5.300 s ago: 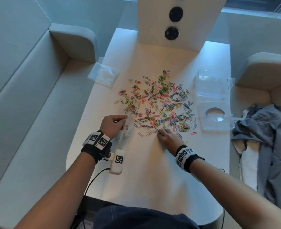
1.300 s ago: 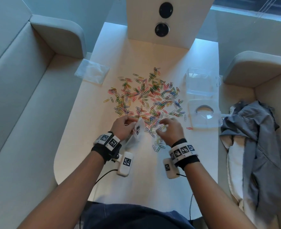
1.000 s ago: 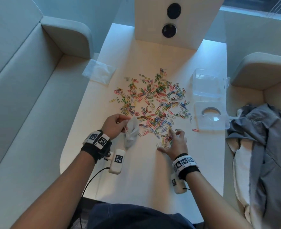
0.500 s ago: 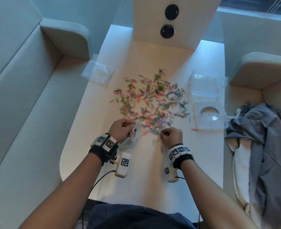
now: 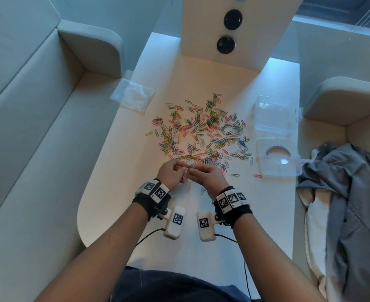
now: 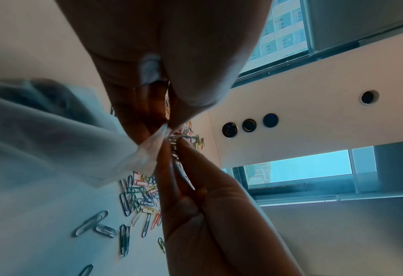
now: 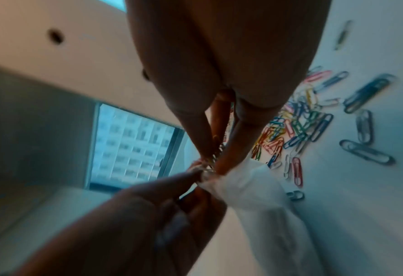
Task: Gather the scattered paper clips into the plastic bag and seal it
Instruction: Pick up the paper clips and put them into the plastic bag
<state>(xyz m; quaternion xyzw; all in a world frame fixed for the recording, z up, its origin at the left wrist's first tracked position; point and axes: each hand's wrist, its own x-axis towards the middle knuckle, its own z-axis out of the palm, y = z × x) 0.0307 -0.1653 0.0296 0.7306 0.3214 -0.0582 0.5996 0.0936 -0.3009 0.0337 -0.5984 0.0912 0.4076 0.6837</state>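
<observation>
The left hand (image 5: 171, 174) is pinching the plastic bag (image 6: 61, 142) by its mouth, while the right hand (image 5: 209, 176) is pinching a few paper clips (image 6: 174, 147) right at that opening. The scattered paper clips (image 5: 201, 132) are lying just beyond both hands, slightly nearer the right.

Two hands are seen: left hand (image 5: 171, 173) and right hand (image 5: 208, 176). Two plastic bags are counted, one held (image 7: 247, 186), one (image 5: 133, 98) at the table's left edge. Two clear box parts (image 5: 275, 120) sit along the right edge. Paper clips (image 5: 201, 131): way too many to be counted.
</observation>
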